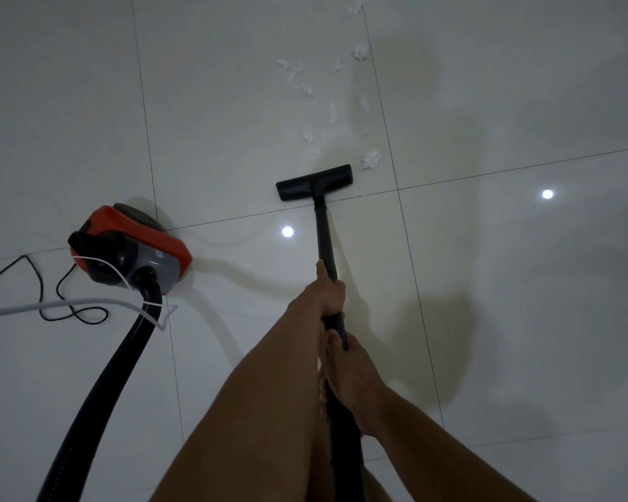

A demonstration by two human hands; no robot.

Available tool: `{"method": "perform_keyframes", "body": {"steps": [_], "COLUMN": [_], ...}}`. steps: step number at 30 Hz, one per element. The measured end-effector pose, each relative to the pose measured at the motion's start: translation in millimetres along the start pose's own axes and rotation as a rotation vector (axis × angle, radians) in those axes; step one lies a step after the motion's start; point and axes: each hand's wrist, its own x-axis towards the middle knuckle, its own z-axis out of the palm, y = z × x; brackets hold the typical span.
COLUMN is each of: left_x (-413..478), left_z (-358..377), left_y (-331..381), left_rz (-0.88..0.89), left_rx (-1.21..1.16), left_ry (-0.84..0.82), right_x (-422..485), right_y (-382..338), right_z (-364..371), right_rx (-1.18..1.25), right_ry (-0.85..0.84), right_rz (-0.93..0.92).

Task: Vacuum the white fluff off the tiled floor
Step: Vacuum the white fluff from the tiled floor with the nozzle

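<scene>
Open tiled floor [522, 103] is spreading wide to the right of the black nozzle [314, 182] and beyond it, while the red canister [131, 248] and its hose [106, 375] are crowding the left. Both hands are gripping the wand [325, 233] (fingers [338, 290] curled round it), the left hand [329, 295] ahead of the right hand [352, 375]. The white fluff [371, 160] is lying just past the nozzle's right end, well ahead of the fingers.
</scene>
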Motion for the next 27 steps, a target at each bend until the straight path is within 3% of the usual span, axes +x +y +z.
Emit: {"method": "perform_keyframes", "body": {"steps": [11,19,27], "left_x": [28,53,75], "left_z": [-48,-82,-111], "left_y": [40,57,76], "left_rz": [-0.008,-0.019,-0.029], "left_rx": [0.027,0.06,-0.061], "left_ry": [0.003,0.001,-0.018], "right_x": [35,52,62], "right_y": [-57,-96,-138], "right_z": [9,23,23], "right_rx": [-0.092,-0.123,0.054], "right_ry": [0.073,0.122,0.056], "right_rz": [-0.109,-0.022,0.07]}}
